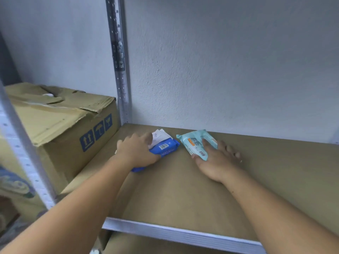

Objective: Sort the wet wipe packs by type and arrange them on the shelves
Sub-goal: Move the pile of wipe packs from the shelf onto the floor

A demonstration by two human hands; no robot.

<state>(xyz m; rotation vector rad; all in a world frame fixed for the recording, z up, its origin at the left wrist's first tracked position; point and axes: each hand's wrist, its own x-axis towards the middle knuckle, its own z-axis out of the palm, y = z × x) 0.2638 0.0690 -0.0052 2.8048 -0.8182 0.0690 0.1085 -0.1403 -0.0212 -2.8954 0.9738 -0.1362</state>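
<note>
A blue wet wipe pack [165, 148] lies on the brown shelf board [183, 189] near the back left corner. A white pack or sheet [160, 136] pokes out behind it. My left hand [136, 151] is closed over the blue pack's left end. To the right lies a light teal wet wipe pack [194, 143] with an orange label patch. My right hand [218, 160] rests flat on its right edge, fingers spread, thumb against the near corner. The two packs lie a small gap apart.
A worn cardboard box [62, 129] with blue handling symbols stands left of the shelf, beyond a perforated metal upright [121, 74]. The white wall [220, 70] closes the back. The shelf's metal front edge [183, 233] runs below my forearms.
</note>
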